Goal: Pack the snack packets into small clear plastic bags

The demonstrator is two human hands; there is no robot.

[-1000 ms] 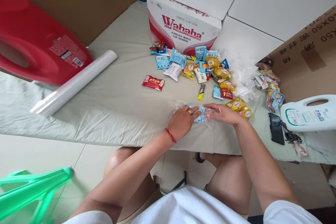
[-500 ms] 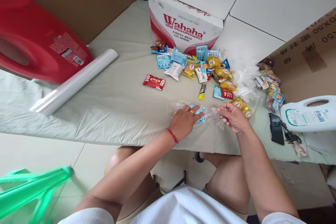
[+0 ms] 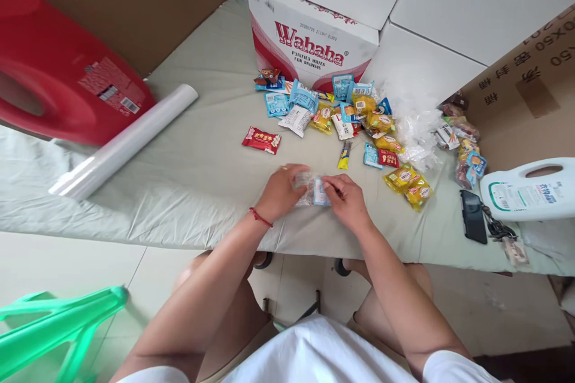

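Note:
A small blue snack packet (image 3: pixel 320 192) lies at the front of the cloth-covered table, with crumpled clear plastic bag (image 3: pixel 304 185) material against its left side. My left hand (image 3: pixel 279 191) curves around the plastic, thumb and fingers on either side of it, slightly smeared by motion. Thumb and fingertips of my right hand (image 3: pixel 348 198) pinch the packet's right end, covering part of it. Beyond my hands are a red snack packet (image 3: pixel 262 140), a thin yellow stick packet (image 3: pixel 344 154) and yellow-wrapped snacks (image 3: pixel 402 177).
Several mixed snacks (image 3: pixel 303 96) are heaped before a Wahaba-style water carton (image 3: pixel 309 42). Right of them sit crumpled clear bags (image 3: pixel 415 125), a phone (image 3: pixel 473 216), keys (image 3: pixel 498 231) and a white detergent bottle (image 3: pixel 530 190). A plastic film roll (image 3: pixel 126 140) and red jug (image 3: pixel 67 72) stand left.
Both hands have moved left with the blue packet and clear plastic. My right hand has shifted from the plastic's loose end to the packet; my left hand no longer lies over the packet.

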